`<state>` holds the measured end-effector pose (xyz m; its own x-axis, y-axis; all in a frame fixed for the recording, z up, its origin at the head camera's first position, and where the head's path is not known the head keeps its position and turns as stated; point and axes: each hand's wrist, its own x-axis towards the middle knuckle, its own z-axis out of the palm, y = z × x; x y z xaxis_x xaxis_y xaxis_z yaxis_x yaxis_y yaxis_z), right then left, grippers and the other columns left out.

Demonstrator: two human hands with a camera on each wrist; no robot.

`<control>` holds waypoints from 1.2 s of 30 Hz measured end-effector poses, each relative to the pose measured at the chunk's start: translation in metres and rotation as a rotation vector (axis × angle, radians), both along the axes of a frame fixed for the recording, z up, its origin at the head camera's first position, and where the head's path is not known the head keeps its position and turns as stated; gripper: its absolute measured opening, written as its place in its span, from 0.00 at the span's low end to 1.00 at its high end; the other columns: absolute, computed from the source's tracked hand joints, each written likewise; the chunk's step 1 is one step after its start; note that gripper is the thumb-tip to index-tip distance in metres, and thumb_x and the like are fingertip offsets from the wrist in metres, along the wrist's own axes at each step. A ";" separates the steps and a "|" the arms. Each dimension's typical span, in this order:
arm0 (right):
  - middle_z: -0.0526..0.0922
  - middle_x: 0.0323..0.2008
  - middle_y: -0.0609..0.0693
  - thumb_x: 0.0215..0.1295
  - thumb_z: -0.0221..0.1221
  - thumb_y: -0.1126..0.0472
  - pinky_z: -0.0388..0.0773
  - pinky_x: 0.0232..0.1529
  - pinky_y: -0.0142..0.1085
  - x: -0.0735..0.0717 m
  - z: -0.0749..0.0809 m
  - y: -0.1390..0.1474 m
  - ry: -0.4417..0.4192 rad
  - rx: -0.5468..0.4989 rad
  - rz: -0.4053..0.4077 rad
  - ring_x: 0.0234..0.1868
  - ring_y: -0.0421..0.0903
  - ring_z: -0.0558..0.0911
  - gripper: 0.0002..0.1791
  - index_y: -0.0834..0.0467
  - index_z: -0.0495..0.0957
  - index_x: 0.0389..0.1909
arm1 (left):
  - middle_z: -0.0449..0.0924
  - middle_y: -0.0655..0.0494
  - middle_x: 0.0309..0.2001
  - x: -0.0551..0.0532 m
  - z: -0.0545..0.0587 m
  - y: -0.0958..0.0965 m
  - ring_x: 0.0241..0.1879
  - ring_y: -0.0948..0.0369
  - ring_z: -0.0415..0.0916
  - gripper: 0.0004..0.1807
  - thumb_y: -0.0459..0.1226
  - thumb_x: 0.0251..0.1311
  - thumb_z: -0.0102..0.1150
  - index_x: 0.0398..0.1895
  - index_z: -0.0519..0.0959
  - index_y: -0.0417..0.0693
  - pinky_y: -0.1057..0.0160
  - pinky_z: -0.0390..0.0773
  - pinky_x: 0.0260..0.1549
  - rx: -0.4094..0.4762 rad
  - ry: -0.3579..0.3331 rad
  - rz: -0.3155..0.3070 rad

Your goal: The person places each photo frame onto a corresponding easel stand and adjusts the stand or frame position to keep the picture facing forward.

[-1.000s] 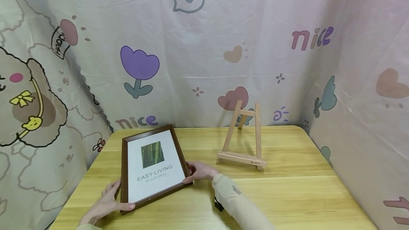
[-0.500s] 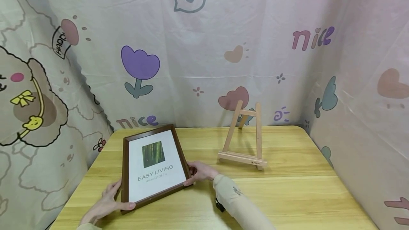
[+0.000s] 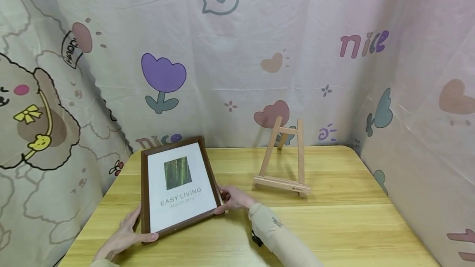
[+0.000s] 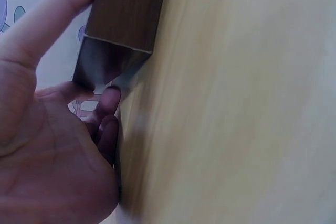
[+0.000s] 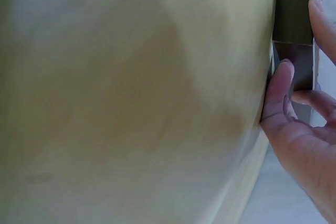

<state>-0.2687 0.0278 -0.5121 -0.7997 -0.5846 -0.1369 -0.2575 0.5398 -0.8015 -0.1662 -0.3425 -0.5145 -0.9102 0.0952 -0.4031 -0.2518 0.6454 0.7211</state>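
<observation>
L fingers (image 3: 131, 217), R fingers (image 3: 225, 190) grip frame (image 3: 182, 180) edges; tbl (image 3: 233, 168) gap to easel (image 3: 281, 183).

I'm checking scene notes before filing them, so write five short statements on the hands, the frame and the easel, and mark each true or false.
1. The left hand holds the brown picture frame at its near left corner. True.
2. The right hand grips a leg of the easel. False: it holds the picture frame near its right corner.
3. The wooden easel stands on the table, to the right of the picture frame. True.
4. The lettering in the picture frame reads "EASY LIVING". True.
5. The small green picture lies below that lettering. False: it is above.
</observation>
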 end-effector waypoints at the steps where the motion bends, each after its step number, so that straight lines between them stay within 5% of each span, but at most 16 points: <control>1: 0.83 0.44 0.53 0.50 0.77 0.60 0.79 0.44 0.30 0.000 0.000 0.000 -0.002 0.001 0.001 0.40 0.40 0.77 0.53 0.59 0.59 0.77 | 0.18 0.21 0.75 0.000 0.000 0.000 0.71 0.20 0.20 0.74 0.51 0.53 0.74 0.78 0.18 0.46 0.16 0.34 0.62 0.025 0.005 0.001; 9: 0.83 0.42 0.53 0.52 0.76 0.61 0.78 0.43 0.27 0.000 0.004 0.000 0.017 -0.019 0.015 0.38 0.38 0.77 0.53 0.58 0.57 0.77 | 0.20 0.27 0.78 0.002 -0.002 0.000 0.75 0.25 0.31 0.74 0.41 0.53 0.74 0.77 0.15 0.49 0.23 0.42 0.69 0.184 0.085 -0.009; 20: 0.86 0.41 0.57 0.52 0.75 0.64 0.81 0.44 0.27 -0.001 0.003 0.002 0.035 -0.047 0.039 0.37 0.37 0.80 0.53 0.61 0.56 0.78 | 0.24 0.25 0.78 0.003 -0.001 0.002 0.75 0.26 0.35 0.74 0.43 0.54 0.74 0.76 0.15 0.51 0.22 0.47 0.68 0.140 0.089 0.025; 36: 0.84 0.41 0.57 0.53 0.75 0.65 0.80 0.42 0.28 0.005 0.003 0.001 0.062 -0.069 0.003 0.38 0.41 0.80 0.56 0.60 0.52 0.79 | 0.33 0.25 0.78 0.005 -0.005 0.011 0.73 0.25 0.41 0.75 0.35 0.50 0.76 0.78 0.19 0.54 0.20 0.47 0.65 0.173 0.238 0.068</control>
<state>-0.2635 0.0286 -0.5086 -0.8036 -0.5933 -0.0467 -0.3093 0.4833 -0.8190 -0.1612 -0.3317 -0.5190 -0.9839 0.0798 -0.1602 -0.1003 0.4954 0.8629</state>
